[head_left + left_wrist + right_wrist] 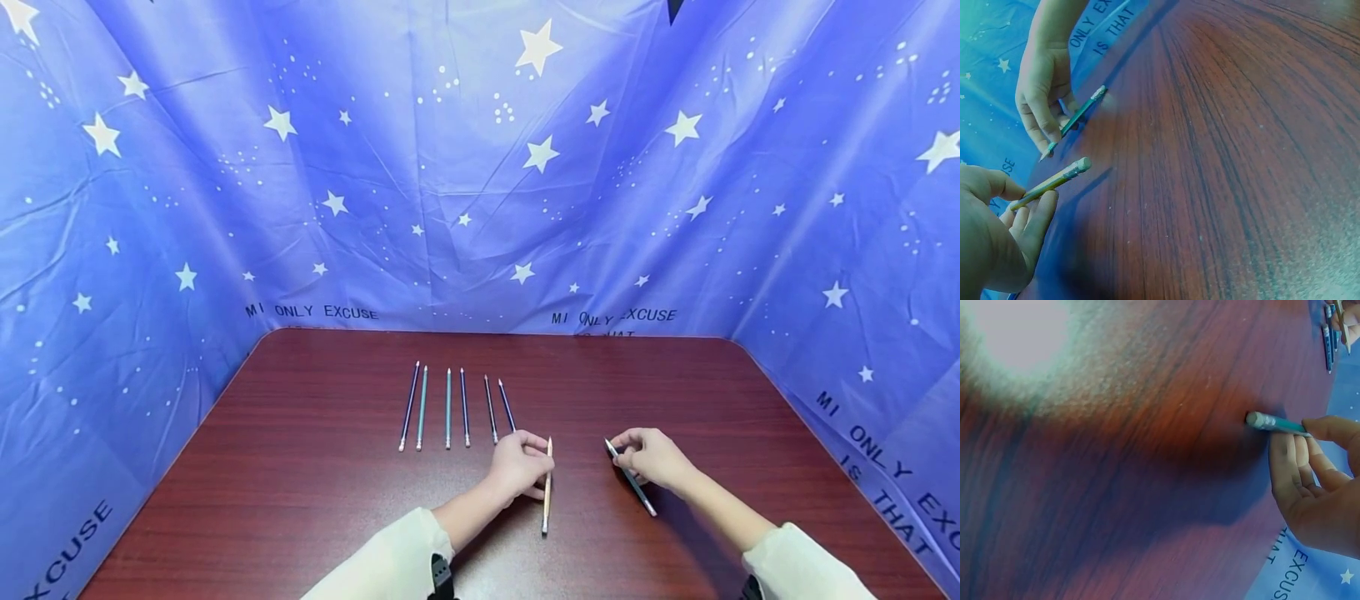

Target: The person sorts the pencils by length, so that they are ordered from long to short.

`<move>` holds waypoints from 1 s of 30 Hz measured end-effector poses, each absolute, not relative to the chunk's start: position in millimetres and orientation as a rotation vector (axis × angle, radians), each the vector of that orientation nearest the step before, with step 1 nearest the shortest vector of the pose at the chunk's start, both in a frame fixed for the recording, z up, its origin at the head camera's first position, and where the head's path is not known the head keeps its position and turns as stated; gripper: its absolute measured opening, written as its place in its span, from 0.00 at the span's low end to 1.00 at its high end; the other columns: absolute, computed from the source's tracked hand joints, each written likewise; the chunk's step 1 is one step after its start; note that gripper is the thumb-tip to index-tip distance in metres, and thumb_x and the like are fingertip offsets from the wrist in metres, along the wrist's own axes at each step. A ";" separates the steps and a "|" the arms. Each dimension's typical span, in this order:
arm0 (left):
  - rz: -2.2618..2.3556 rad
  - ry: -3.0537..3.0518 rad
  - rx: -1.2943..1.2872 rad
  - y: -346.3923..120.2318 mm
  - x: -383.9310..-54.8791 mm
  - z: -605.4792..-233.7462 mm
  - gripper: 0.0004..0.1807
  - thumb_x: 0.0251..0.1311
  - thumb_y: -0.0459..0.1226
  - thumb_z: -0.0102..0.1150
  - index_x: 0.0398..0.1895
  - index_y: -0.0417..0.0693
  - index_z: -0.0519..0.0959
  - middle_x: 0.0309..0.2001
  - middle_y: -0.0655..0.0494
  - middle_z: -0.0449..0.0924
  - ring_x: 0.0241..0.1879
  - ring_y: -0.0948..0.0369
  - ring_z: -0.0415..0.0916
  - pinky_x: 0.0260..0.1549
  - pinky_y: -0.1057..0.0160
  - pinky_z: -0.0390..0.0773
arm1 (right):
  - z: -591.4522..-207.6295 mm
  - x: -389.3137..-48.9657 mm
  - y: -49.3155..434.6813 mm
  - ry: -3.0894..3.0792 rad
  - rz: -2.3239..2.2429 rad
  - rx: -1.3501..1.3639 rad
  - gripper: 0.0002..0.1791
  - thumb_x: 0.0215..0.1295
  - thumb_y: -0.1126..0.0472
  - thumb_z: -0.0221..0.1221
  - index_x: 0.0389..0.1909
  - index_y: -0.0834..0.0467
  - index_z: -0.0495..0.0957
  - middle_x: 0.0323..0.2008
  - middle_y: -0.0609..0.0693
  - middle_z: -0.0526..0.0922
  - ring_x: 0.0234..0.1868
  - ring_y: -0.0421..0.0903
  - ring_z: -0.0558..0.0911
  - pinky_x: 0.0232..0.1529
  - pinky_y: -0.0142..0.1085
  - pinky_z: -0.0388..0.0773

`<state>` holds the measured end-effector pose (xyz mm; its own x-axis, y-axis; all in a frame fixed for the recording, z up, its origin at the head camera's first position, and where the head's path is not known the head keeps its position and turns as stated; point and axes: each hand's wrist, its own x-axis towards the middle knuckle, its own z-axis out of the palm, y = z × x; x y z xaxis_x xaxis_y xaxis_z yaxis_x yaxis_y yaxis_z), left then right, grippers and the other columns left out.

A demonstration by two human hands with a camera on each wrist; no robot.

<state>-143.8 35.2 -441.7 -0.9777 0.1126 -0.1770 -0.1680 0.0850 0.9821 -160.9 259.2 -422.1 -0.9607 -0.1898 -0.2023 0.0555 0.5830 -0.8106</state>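
Observation:
My left hand [517, 468] pinches a yellow pencil [547, 498] between thumb and fingers, its eraser end toward me. In the left wrist view the pencil [1054, 182] is held above the table, casting a shadow. To the right, my right hand [656, 460] holds a dark green pencil [637, 492], tilted with its tip to the upper left. The right wrist view shows this pencil's [1288, 426] eraser end sticking out past the fingers. Just beyond the left hand, several blue, teal and dark pencils [448, 408] lie spaced out in a row, tips pointing away.
A dark red wood-grain table [315, 483] carries everything. Blue curtains with white stars [450, 167] hang along its back and sides. Glare brightens part of the tabletop in the right wrist view.

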 end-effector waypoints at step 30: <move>2.195 1.926 -0.176 27.6 -143.0 -433.1 0.16 0.49 0.26 0.58 0.44 0.37 0.73 0.31 0.53 0.79 0.20 0.63 0.74 0.20 0.62 0.84 | -410.2 -164.0 232.5 2.233 -1.633 -0.093 0.27 0.59 0.64 0.58 0.55 0.76 0.66 0.28 0.45 0.82 0.27 0.39 0.80 0.31 0.33 0.84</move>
<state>-143.0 27.6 -433.1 -0.9696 0.0825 -0.2305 -0.2393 -0.1201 0.9635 -164.0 232.5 -410.2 -0.9290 -0.2674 -0.2558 0.1627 0.3257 -0.9314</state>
